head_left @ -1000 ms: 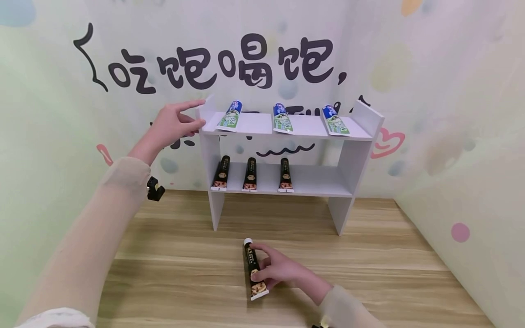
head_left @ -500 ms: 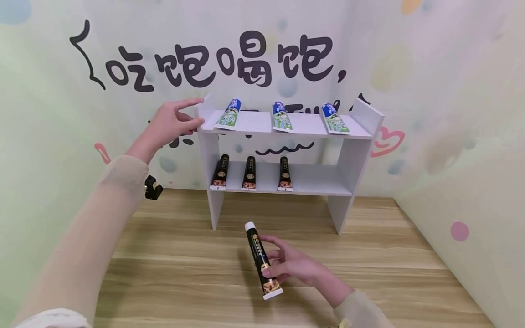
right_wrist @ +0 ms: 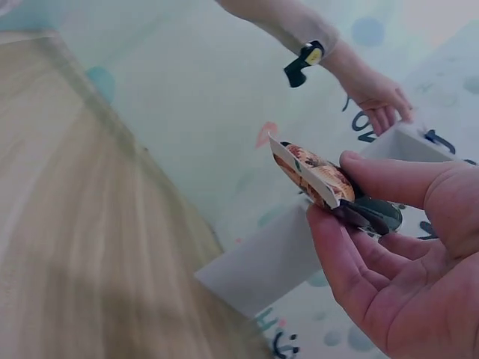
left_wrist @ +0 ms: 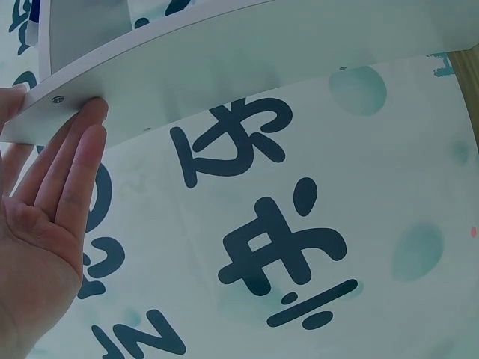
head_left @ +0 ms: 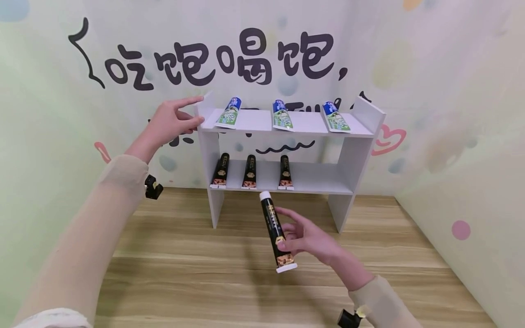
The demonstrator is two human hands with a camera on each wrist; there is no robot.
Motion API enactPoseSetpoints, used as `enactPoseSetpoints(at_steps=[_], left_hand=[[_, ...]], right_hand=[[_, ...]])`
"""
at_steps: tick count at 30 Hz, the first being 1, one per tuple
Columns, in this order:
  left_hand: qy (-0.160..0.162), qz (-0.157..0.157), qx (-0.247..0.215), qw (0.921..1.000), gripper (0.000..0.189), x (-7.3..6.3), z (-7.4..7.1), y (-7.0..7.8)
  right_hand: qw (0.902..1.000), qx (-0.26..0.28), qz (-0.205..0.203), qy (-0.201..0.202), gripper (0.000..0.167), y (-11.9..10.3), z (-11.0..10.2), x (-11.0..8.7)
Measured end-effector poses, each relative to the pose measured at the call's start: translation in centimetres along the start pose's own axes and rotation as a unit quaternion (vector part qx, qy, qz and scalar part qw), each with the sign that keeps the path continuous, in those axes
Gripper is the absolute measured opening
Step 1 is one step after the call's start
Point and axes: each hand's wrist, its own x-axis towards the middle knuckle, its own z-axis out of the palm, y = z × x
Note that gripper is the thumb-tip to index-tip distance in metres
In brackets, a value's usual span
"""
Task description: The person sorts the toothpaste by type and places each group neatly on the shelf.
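Note:
My right hand point(head_left: 307, 239) grips a black toothpaste tube point(head_left: 272, 223) between thumb and fingers, raised above the table in front of the shelf. Its white cap tilts up toward the shelf; its crimped end point(right_wrist: 305, 176) shows near the camera in the right wrist view. My left hand point(head_left: 170, 123) touches the left side panel of the white shelf point(head_left: 311, 177), fingers extended; in the left wrist view, fingertips point(left_wrist: 93, 112) rest against that panel. Along the lower level lie three black tubes point(head_left: 250, 172), grouped left of centre. Three blue-and-green tubes point(head_left: 282, 116) lie spaced across the top.
The shelf stands on a wood-grain table point(head_left: 184, 273) against a printed wall point(head_left: 123, 41) with dark lettering. A side wall point(head_left: 463, 182) borders the table at right. Bare shelf surface point(head_left: 317, 177) shows right of the lower tubes.
My right hand has lifted the black toothpaste tube from near the table, moving it up, forward and to the right toward the shelf. My left hand stays at the shelf's side panel.

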Motion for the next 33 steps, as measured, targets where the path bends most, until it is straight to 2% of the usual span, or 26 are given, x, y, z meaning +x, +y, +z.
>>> enactPoseSetpoints(at_steps=[8,16,26,33], left_hand=[[0.001,0.001,0.001,1.0000,0.062,0.0,0.0,-0.1],[0.003,0.001,0.000,1.0000,0.062,0.0,0.0,-0.1],[0.006,0.002,0.009,0.9999,0.060,-0.1,0.1,0.0],[0.005,0.000,0.002,1.0000,0.060,-0.2,0.0,0.1]], right_hand=[[0.9985,-0.005,-0.033,0.043,0.095,-3.0,-3.1,-0.4],[0.9926,-0.043,-0.042,0.106,0.087,-3.9,-6.2,0.0],[0.9751,-0.120,-0.013,0.186,0.090,-5.2,-9.7,1.2],[0.9541,-0.182,0.004,0.237,0.087,-5.3,-12.6,3.1]])
